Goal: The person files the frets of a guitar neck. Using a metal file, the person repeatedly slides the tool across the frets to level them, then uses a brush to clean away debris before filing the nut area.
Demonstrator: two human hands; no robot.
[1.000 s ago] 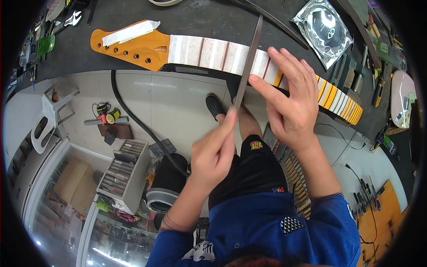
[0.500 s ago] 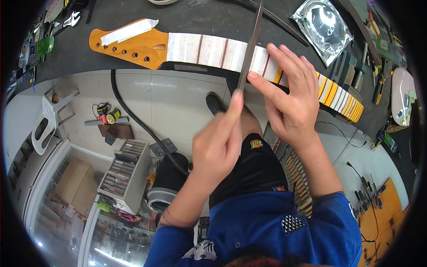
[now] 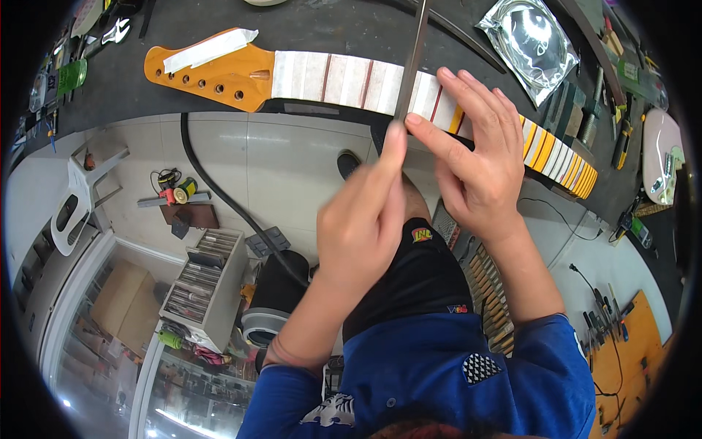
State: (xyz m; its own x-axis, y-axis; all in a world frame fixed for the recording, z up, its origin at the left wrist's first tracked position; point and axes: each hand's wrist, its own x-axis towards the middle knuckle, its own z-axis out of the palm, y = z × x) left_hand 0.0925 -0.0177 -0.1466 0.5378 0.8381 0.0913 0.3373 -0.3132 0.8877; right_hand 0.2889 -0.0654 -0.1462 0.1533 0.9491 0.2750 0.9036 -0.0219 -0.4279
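A guitar neck [image 3: 349, 80] lies along the front of the dark bench, its orange headstock [image 3: 208, 69] to the left. White tape strips cover much of the fretboard, with reddish fret lines showing between them; yellow bands show toward the right end. My left hand [image 3: 362, 212] is closed around the near end of a long, narrow metal file [image 3: 414, 66], which crosses the neck from near to far. My right hand [image 3: 479, 154] lies across the neck right of the file, fingers stretched and apart, thumb tip close beside the file. The file's grip is hidden in my left fist.
Behind the neck lie a clear plastic packet [image 3: 530, 47] with coiled wire, and a dark curved strip [image 3: 468, 42]. Pliers [image 3: 624, 143] and other tools crowd the right. Below the bench, a black hose [image 3: 219, 186] runs to a bin-like vacuum [image 3: 274, 293]; a white stool [image 3: 77, 197] stands left.
My left hand has pushed the file slightly away from me over the neck. The right hand stays almost in place, and the neck looks shifted only a touch left.
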